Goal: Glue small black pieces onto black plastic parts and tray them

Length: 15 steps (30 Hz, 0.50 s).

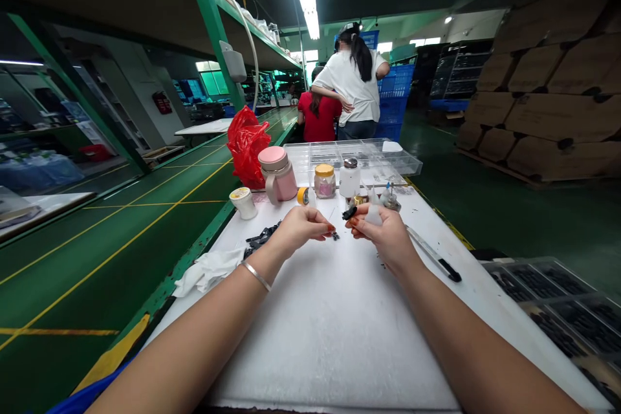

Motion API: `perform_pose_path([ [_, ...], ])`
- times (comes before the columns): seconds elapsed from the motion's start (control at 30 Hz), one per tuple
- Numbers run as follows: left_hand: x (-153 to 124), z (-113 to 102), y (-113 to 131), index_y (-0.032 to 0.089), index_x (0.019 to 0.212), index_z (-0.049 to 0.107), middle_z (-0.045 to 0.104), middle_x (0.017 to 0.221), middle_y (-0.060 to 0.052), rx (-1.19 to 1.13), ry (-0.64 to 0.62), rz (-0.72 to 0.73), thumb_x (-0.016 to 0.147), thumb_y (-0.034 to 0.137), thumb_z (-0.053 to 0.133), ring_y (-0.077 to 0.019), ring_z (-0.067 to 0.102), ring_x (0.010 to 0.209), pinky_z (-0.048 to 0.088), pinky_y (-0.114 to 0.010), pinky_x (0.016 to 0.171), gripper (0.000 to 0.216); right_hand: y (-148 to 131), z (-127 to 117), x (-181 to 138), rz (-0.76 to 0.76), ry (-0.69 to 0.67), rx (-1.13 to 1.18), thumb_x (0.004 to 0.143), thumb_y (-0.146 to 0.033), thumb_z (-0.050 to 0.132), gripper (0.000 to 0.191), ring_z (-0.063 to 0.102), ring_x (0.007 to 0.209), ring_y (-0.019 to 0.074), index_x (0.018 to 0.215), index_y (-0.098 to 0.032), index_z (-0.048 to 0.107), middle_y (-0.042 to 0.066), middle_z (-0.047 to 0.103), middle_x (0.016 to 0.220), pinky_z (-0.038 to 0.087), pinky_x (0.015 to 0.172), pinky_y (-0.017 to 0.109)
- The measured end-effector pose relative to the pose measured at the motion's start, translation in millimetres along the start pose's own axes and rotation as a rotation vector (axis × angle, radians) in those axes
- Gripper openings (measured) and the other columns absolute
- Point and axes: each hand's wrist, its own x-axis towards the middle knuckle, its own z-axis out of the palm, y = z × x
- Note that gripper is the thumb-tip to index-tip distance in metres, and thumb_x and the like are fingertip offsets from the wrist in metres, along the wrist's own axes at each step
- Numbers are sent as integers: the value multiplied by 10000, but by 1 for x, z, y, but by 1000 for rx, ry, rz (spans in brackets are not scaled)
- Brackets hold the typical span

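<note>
My left hand [299, 228] hovers over the white table [330, 323], its fingers pinched together on a tiny dark piece I can barely see. My right hand [381, 229] is closed too: thumb and forefinger pinch a small black part [349, 212], and a small white bottle [373, 215] rests against the palm. The two hands nearly touch at the fingertips. A heap of small black parts [261, 239] lies just left of my left hand. A silver bangle sits on my left wrist.
Behind the hands stand a pink mug [277, 173], a white cup [243, 202], tape roll [303, 195], yellow-lidded jar [325, 181], white bottle [349, 178] and clear trays [369, 156]. A red bag [246, 142], a cloth [209, 270], a black-tipped tool [433, 253], part trays [557, 304]. Two people [356, 87] stand beyond.
</note>
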Motion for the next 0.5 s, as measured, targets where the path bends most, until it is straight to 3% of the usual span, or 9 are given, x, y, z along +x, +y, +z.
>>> perform_pose_path([
  [0.1, -22, -10, 1, 116, 752, 644, 725, 896, -128, -320, 21, -54, 725, 328, 710, -202, 688, 813, 514, -271, 671, 224, -1, 8, -8, -34, -103, -59, 683, -329, 796, 260, 611, 615, 155, 840, -150, 691, 49, 703, 716, 502, 591, 291],
  [0.23, -41, -14, 0, 119, 733, 648, 700, 800, -58, -728, 77, -100, 661, 248, 794, -122, 649, 708, 470, -205, 621, 207, 0, 14, -16, -66, -220, -114, 757, -323, 752, 207, 611, 642, 161, 865, -157, 690, 57, 710, 754, 502, 604, 297],
  [0.4, -46, -15, -7, 155, 927, 675, 693, 786, -18, -907, 56, -99, 691, 167, 777, -73, 607, 651, 460, -174, 614, 258, 2, 17, -19, -46, -245, -150, 773, -309, 750, 181, 604, 632, 159, 874, -168, 697, 52, 702, 752, 501, 602, 296],
  [0.5, -46, -17, -13, 132, 905, 704, 694, 791, -28, -912, 43, -112, 698, 153, 772, -73, 615, 666, 480, -172, 637, 218, 4, 16, -19, -35, -247, -181, 775, -307, 758, 178, 602, 631, 157, 879, -173, 704, 53, 699, 761, 499, 600, 293],
])
